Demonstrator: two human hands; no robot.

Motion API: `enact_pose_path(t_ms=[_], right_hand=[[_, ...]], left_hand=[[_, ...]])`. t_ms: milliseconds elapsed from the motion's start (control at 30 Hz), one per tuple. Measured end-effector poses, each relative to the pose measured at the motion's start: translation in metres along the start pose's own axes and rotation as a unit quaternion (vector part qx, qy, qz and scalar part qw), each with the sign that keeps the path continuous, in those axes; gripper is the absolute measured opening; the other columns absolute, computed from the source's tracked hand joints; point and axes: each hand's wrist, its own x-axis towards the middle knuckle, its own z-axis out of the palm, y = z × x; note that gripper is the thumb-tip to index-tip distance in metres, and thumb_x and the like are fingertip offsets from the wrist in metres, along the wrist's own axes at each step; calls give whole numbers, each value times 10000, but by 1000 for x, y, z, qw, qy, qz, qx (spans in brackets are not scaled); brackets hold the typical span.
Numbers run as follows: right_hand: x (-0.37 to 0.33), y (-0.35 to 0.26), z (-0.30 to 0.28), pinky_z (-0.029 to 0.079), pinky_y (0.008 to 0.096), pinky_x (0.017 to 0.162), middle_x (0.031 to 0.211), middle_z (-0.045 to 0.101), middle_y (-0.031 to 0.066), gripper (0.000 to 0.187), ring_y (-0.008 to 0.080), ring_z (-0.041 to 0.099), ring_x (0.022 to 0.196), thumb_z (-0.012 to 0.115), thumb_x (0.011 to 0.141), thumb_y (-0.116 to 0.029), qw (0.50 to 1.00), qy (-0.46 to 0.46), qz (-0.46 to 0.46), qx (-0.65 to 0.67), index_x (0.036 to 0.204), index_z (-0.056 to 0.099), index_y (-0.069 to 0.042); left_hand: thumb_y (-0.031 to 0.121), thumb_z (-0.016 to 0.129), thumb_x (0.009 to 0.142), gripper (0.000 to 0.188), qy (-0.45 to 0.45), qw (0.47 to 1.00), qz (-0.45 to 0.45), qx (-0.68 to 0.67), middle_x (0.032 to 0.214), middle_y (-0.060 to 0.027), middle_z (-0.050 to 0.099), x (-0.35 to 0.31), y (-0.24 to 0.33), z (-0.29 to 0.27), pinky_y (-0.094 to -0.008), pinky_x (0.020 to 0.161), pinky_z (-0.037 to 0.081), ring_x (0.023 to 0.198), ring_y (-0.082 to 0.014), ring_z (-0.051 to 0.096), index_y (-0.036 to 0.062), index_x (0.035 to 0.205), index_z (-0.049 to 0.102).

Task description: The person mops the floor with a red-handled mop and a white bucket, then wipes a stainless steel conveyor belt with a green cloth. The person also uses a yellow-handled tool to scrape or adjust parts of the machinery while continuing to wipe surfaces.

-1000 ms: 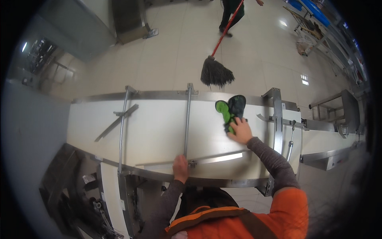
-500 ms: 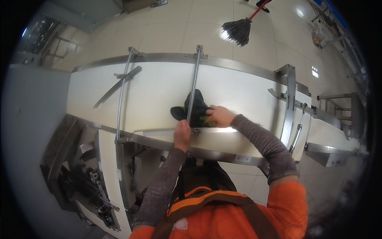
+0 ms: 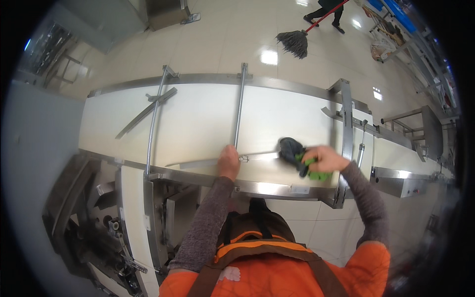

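My right hand (image 3: 324,159) is closed on a limp black and green cloth (image 3: 292,151), held over the right part of the near metal guide strip (image 3: 264,157). Some green shows below my fingers; the bundle's exact kind is hard to make out. My left hand (image 3: 228,162) is closed around the near end of the middle metal crossbar (image 3: 240,106), beside a small clamp on the guide strip. The fingers hide the end of that bar. Beneath both hands lies a white conveyor belt (image 3: 198,119) with steel side rails.
Another crossbar (image 3: 155,119) and a loose-looking angled metal strip (image 3: 143,115) are on the left. A steel frame (image 3: 346,128) spans the belt at the right. Machinery (image 3: 118,232) stands at lower left. Beyond the belt, a person (image 3: 330,11) is beside a mop (image 3: 295,43).
My right hand has drawn the black and green cloth from under the middle crossbar, rightward and nearer to me. The left hand stays at the bar's end. The person has come further into view.
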Motion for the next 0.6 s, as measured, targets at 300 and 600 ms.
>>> enact_pose_path(t_ms=[300, 600], right_hand=[[15, 73, 185, 337, 502, 1066, 1457, 320, 244, 626, 452, 313, 1336, 691, 793, -352, 923, 192, -94, -321, 1351, 480, -164], [97, 46, 222, 337, 497, 1069, 1336, 433, 272, 586, 442, 393, 1269, 701, 771, -255, 897, 319, -136, -274, 1243, 509, 33]], left_hand=[[172, 560, 913, 291, 124, 988, 14, -88, 1047, -173, 537, -27, -25, -30, -439, 880, 412, 993, -342, 505, 6, 1148, 515], [140, 590, 874, 254, 3, 997, -66, -27, 1051, -166, 539, -168, -92, -112, -449, 884, 394, 1009, -366, 490, 18, 1093, 547]])
